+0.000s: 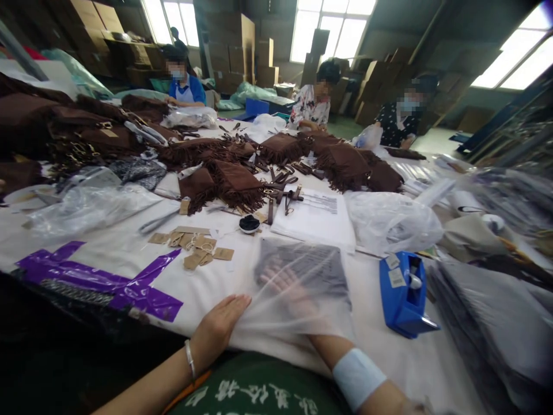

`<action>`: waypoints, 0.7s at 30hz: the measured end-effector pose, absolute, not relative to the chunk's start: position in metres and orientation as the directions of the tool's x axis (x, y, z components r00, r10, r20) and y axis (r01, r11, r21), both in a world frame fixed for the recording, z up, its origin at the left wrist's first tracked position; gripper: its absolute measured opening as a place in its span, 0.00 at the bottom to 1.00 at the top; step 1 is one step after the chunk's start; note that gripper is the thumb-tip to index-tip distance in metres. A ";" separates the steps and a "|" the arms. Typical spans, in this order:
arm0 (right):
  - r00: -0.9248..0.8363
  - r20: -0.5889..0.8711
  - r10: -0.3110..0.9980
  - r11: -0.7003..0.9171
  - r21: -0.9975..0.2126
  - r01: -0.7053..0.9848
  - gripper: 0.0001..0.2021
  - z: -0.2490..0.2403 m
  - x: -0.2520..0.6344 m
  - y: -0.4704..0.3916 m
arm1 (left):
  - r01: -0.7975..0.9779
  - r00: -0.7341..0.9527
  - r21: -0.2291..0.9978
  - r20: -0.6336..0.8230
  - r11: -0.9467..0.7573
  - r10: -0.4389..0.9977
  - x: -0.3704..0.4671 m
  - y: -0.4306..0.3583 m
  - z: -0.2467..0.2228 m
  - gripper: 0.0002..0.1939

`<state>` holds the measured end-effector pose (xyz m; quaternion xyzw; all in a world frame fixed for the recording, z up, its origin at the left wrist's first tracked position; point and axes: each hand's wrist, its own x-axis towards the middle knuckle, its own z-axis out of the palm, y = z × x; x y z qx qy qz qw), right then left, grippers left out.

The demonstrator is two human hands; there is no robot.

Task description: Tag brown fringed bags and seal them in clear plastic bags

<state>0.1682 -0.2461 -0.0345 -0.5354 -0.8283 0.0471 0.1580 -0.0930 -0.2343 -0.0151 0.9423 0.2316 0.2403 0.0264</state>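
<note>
A translucent plastic bag (319, 323) lies at the table's near edge, with a dark flat item (319, 268) inside it. My right hand (283, 285) is inside the bag, seen through the film, fingers spread and lying on the dark item's left part. At the bag's left edge is my left hand (222, 320), its fingers pressed together against the film; whether it pinches the edge is hard to tell. Brown cardboard tags (201, 248) with strings lie beyond my left hand. A blue tape dispenser (401, 294) stands right of the bag.
Brown fringed bags (237, 178) and straps are heaped across the table's far side. Purple tape (103, 282) marks the near left edge. Clear plastic bags (389, 219) and a white printed stack (315, 219) lie beyond the bag. Several people are at the far side.
</note>
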 end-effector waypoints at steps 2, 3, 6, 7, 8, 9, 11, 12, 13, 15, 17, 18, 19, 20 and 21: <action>-0.420 0.183 0.889 0.453 -0.213 0.866 0.26 -0.042 0.181 -0.258 | 0.443 0.807 0.131 0.373 -0.887 0.458 -0.094 -0.227 -0.012 0.34; -0.414 0.171 0.894 0.443 -0.200 0.874 0.28 -0.045 0.188 -0.266 | 0.454 0.817 0.122 0.339 -0.883 0.467 -0.094 -0.224 -0.010 0.35; -0.343 0.148 0.928 0.366 -0.181 0.913 0.31 -0.047 0.211 -0.285 | 0.460 0.838 0.117 0.270 -0.880 0.474 -0.092 -0.218 -0.007 0.38; -0.310 0.137 0.941 0.332 -0.190 0.924 0.32 -0.047 0.216 -0.286 | 0.452 0.846 0.117 0.258 -0.884 0.467 -0.091 -0.218 -0.006 0.39; -0.281 0.127 0.951 0.302 -0.200 0.932 0.31 -0.046 0.219 -0.286 | 0.440 0.856 0.116 0.246 -0.890 0.455 -0.090 -0.218 -0.006 0.40; -0.258 0.117 0.959 0.277 -0.207 0.938 0.31 -0.046 0.221 -0.283 | 0.422 0.869 0.112 0.235 -0.900 0.436 -0.088 -0.219 -0.005 0.40; -0.224 0.106 0.969 0.242 -0.224 0.944 0.29 -0.047 0.219 -0.279 | 0.383 0.892 0.097 0.219 -0.918 0.395 -0.085 -0.220 -0.003 0.39; -0.209 0.113 0.971 0.230 -0.234 0.945 0.29 -0.048 0.217 -0.280 | 0.372 0.899 0.090 0.214 -0.924 0.383 -0.083 -0.220 -0.001 0.39; -0.193 0.128 0.973 0.220 -0.247 0.944 0.30 -0.051 0.215 -0.285 | 0.362 0.902 0.084 0.218 -0.928 0.372 -0.080 -0.220 0.001 0.38; -0.147 0.160 0.976 0.189 -0.298 0.936 0.32 -0.058 0.215 -0.306 | 0.342 0.902 0.085 0.251 -0.936 0.352 -0.072 -0.217 0.004 0.36; -0.090 0.174 0.981 0.145 -0.340 0.929 0.34 -0.067 0.220 -0.340 | 0.269 0.911 0.104 0.296 -0.958 0.288 -0.061 -0.211 0.004 0.33; -0.069 0.174 0.982 0.127 -0.348 0.929 0.34 -0.072 0.224 -0.359 | 0.218 0.917 0.120 0.315 -0.969 0.246 -0.057 -0.208 0.001 0.32; -0.061 0.187 0.980 0.125 -0.352 0.927 0.34 -0.077 0.228 -0.378 | 0.171 0.921 0.134 0.329 -0.976 0.207 -0.052 -0.205 -0.003 0.31; -0.073 0.217 0.973 0.149 -0.356 0.922 0.32 -0.082 0.233 -0.396 | 0.140 0.923 0.149 0.339 -0.979 0.184 -0.049 -0.201 -0.009 0.31; -0.093 0.251 0.963 0.184 -0.367 0.912 0.29 -0.086 0.238 -0.411 | 0.122 0.923 0.163 0.345 -0.979 0.173 -0.047 -0.198 -0.016 0.32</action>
